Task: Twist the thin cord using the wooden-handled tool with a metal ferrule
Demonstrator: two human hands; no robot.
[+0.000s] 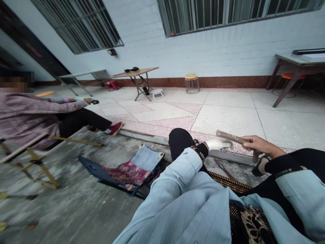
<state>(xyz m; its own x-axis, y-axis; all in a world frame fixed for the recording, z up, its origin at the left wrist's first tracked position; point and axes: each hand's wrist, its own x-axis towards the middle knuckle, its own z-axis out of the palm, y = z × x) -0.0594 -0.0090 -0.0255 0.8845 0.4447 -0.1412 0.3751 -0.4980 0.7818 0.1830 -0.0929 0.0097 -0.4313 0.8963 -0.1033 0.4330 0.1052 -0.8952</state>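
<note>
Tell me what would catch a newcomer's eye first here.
First, the brown stick gripped in the right hand, beside the white-gloved left hand, right of centre. Next, the low chair with its red patterned seat, lower left of centre. Then the seated person in plaid at the far left.

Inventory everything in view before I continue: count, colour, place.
Barred windows: 2, grey, wall
Long table: 1, grey, left wall
Low stool: 1, red, by long table
Folding table: 1, brown, near wall
Bottle: 1, black, under folding table
Wire stool: 1, tan, wall
Desk: 1, brown, far right
Desk stool: 1, orange, under desk
Co-worker: 1, plaid top, left
Low chair: 1, blue-red, centre ground
Frame: 1, yellowish, lower left
Woven item: 1, yellow-black, between knees
Stick-like tool: 1, brown, lower right
Left hand: 1, white-gloved, by tool
Right hand: 1, bare, holding tool
</note>
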